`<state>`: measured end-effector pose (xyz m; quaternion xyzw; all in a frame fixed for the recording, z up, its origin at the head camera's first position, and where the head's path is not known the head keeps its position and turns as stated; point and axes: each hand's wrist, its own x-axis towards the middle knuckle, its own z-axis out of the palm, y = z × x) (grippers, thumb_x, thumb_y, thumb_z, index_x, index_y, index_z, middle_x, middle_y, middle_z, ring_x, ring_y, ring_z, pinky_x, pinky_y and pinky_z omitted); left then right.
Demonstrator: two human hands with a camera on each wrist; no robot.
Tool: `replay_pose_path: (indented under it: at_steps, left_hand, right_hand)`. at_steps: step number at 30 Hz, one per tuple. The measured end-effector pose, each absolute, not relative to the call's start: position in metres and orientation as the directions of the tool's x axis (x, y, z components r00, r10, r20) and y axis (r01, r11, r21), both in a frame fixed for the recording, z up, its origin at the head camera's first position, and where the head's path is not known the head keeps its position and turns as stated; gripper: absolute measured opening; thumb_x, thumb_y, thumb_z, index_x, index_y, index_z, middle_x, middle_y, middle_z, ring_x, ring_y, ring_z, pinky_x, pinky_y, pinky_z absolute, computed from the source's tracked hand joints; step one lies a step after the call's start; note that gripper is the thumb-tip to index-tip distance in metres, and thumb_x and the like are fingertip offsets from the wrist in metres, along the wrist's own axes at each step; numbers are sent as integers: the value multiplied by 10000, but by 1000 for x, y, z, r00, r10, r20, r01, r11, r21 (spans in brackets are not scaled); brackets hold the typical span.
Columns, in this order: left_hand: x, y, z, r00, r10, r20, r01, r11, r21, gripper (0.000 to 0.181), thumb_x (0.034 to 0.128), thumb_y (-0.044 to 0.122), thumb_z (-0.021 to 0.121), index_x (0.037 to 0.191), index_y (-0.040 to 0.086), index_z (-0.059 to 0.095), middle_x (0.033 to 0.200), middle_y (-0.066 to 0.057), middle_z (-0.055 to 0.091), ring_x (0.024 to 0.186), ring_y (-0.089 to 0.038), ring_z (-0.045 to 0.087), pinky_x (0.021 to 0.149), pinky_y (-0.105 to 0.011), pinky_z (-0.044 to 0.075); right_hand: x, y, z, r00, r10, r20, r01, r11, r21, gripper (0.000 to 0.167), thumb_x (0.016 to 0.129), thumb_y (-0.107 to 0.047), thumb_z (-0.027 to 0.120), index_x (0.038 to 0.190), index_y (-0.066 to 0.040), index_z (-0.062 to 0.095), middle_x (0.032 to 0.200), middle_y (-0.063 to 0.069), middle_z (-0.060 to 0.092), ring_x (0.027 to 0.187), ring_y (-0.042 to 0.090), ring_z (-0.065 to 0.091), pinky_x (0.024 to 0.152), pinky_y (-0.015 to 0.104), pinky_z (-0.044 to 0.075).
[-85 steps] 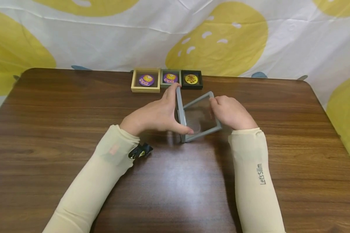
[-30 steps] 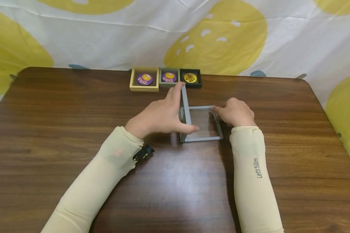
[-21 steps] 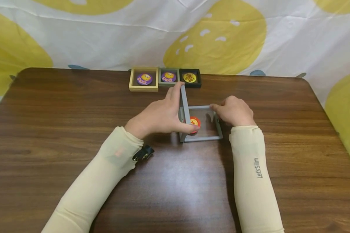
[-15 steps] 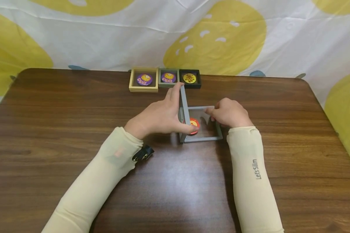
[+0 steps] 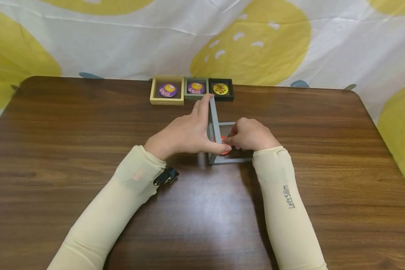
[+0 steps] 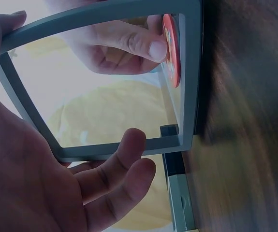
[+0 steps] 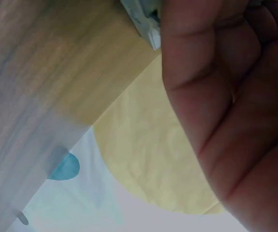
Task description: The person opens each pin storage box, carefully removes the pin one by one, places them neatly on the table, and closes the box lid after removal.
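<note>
A grey hinged display frame (image 5: 234, 161) with clear film stands folded open on the table, one half flat, the other upright. My left hand (image 5: 183, 131) grips the upright half, thumb at the near edge and fingers at the far edge. A round red badge (image 6: 173, 50) lies on the film of the flat half, close to the hinge. My right hand (image 5: 251, 134) has come over the flat half, fingers curled, and its thumb and fingertips pinch the badge. In the head view, the left thumb and the upright half hide part of the badge. The right wrist view shows mostly palm (image 7: 235, 106).
Along the back edge of the wooden table (image 5: 87, 168) sit three small display frames with round badges: a cream one (image 5: 167, 101), a green one (image 5: 196, 96) and a black one (image 5: 230, 90). Behind the table hangs a white and yellow patterned cloth (image 5: 121, 41).
One half of the frame went down flat on the table. The red badge came into view on its film. My right hand left the frame's far right corner and moved left to the badge.
</note>
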<state>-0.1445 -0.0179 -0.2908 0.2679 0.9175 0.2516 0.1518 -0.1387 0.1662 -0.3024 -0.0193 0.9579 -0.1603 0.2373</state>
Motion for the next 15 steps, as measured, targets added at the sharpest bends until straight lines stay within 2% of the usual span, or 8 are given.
replay_pose_path:
  at_steps: [15]
  left_hand:
    - [-144, -19, -291, -816, 563, -129, 415, 727, 547, 1243, 633, 689, 697, 1488, 185, -51, 1422, -101, 293, 870, -246, 599, 801, -370, 517]
  right_hand:
    - [-140, 169, -305, -881, -133, -454, 44, 932, -359, 264, 879, -380, 633, 781, -139, 678, 685, 8, 616, 617, 154, 568, 574, 298, 429]
